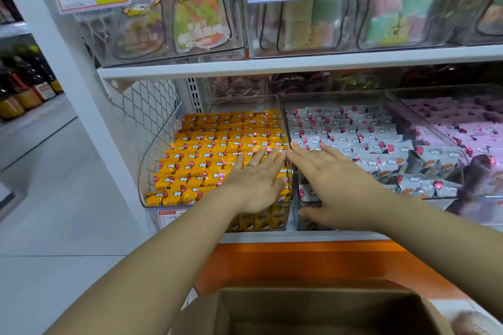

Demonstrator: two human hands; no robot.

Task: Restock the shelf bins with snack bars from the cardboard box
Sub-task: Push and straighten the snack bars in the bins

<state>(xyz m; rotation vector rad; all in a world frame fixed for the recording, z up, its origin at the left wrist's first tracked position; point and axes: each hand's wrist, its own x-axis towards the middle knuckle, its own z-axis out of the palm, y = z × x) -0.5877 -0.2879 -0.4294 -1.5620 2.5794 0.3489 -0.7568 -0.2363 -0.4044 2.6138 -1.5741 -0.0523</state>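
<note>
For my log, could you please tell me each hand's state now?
Left hand: open, flat over the yellow bars.
Right hand: open, flat over the white bars.

a thin dark ring (250, 165) is worn on one finger of the left hand (255, 182). the right hand (332, 185) is seen plain. the left forearm (152, 258) and right forearm (435, 234) are shown bare to the frame's lower edge.

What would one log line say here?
left hand flat on yellow snack bars | right hand flat on white snack bars | cardboard box open below
</note>
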